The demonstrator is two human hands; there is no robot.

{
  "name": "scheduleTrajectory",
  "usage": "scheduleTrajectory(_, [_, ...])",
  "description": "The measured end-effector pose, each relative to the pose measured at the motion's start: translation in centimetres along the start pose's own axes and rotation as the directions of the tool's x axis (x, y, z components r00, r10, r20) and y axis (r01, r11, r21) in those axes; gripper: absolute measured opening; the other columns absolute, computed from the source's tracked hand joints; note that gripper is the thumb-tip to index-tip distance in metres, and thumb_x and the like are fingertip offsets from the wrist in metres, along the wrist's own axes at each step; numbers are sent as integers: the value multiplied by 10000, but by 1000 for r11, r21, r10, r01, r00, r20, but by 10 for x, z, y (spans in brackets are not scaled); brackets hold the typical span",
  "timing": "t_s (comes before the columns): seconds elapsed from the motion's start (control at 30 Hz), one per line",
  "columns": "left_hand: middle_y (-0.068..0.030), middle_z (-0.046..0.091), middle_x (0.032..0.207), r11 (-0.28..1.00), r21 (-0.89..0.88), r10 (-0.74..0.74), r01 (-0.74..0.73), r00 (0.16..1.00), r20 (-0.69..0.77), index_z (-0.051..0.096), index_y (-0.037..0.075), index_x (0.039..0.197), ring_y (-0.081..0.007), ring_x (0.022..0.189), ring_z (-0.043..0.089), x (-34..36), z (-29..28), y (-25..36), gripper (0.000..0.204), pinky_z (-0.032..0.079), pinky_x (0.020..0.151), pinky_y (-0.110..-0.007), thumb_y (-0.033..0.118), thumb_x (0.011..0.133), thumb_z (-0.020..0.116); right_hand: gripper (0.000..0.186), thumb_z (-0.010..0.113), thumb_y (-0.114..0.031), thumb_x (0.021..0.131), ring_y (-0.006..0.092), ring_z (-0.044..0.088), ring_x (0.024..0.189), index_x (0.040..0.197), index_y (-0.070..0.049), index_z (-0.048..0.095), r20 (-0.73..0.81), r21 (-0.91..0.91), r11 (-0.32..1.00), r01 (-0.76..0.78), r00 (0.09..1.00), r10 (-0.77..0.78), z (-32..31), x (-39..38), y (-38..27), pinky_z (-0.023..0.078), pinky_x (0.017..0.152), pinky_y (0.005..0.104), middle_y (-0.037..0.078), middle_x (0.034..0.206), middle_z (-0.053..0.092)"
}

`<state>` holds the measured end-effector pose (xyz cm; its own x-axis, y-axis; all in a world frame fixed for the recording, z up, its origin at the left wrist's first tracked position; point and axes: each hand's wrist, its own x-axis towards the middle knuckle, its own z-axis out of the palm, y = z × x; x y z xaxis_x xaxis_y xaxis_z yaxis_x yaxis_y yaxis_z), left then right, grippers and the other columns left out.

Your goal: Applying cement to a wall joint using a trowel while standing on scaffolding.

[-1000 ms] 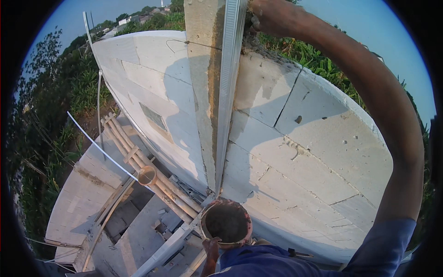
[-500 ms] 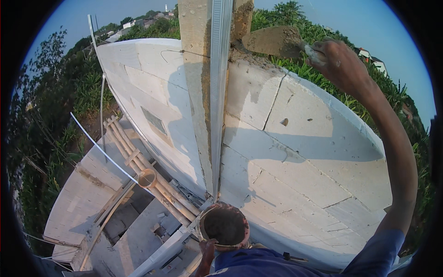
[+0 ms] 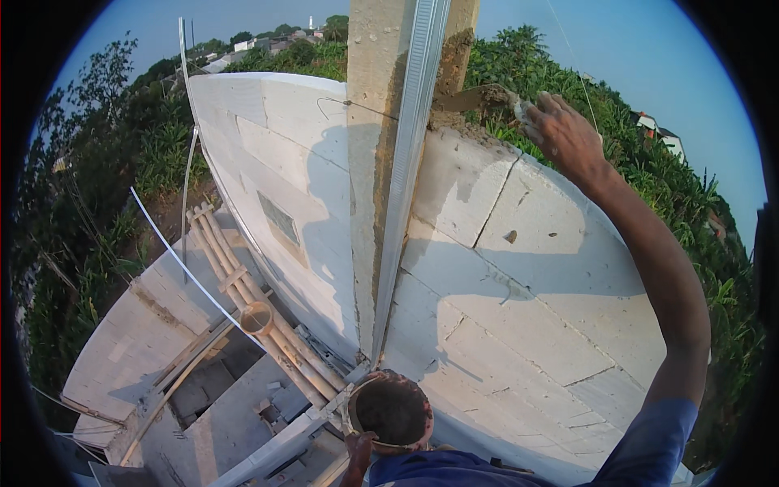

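My right hand (image 3: 560, 130) grips the pale handle of a trowel (image 3: 466, 99), whose mortar-covered blade reaches the wet mortar beside a concrete column (image 3: 369, 36). A ribbed metal channel (image 3: 412, 122) runs up the column, with mortar smeared on the timber behind it. The trowel is just above the top edge of a white block wall (image 3: 519, 235). Low in the view, my left hand (image 3: 359, 450) is closed on the rim of a bucket (image 3: 392, 410) of dark mortar.
At lower left lie bamboo poles (image 3: 235, 276) with a round container (image 3: 256, 319) on them, a long white pipe (image 3: 170, 247) and a lower block wall (image 3: 146, 333). A wire (image 3: 329, 104) crosses the column. Trees, plants and distant buildings lie beyond the wall.
My right hand came down from the column top, swung out to the right, then moved back left, bringing the trowel blade in at the mortar beside the column. My left hand stays on the bucket.
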<state>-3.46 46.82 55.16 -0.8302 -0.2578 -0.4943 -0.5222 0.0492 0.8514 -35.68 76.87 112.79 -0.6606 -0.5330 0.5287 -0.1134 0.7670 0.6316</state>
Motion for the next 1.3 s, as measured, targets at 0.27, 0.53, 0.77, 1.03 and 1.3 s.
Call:
scheduleTrajectory(0.27, [-53,500,462,984,-171,25,-43,994,-108,534,-23,481,-169,412,455,13,1,-12,242,368,444,-358,136,568,695,325,551,-162,877,303,544,1100,1184,-54,540,-226,-215,976,28,971,-78,-14,31,-5,464,948,393,184,1210,536])
scheduleTrajectory(0.53, [-48,480,424,970,-168,-194,175,976,-100,532,-20,459,-148,392,459,-20,1,18,234,360,425,-338,110,592,675,317,559,-270,913,241,664,808,1045,13,614,199,240,876,-419,904,378,-70,-27,-25,516,760,341,160,893,665])
scheduleTrajectory(0.77, [-47,486,438,983,-68,-182,173,971,-154,565,-35,511,-150,403,471,-27,17,41,228,367,432,-321,138,607,678,333,691,-173,785,248,671,769,1044,31,643,739,603,500,-621,671,-57,-70,-205,-146,496,738,339,197,891,676])
scheduleTrajectory(1.03, [-90,527,495,988,76,-111,133,963,-245,557,-63,575,-182,455,523,-56,47,13,256,416,466,-355,154,612,690,181,609,-173,796,280,667,759,938,-66,643,641,532,844,68,619,-454,111,-387,-379,538,622,367,125,873,644])
scheduleTrajectory(1.3, [-99,611,620,970,-110,-213,215,977,26,627,-70,773,-196,569,591,-95,40,24,190,467,549,-350,94,678,650,342,633,-217,715,313,643,945,1027,-77,640,449,892,428,-146,188,-873,138,-437,-405,543,735,445,180,1015,631])
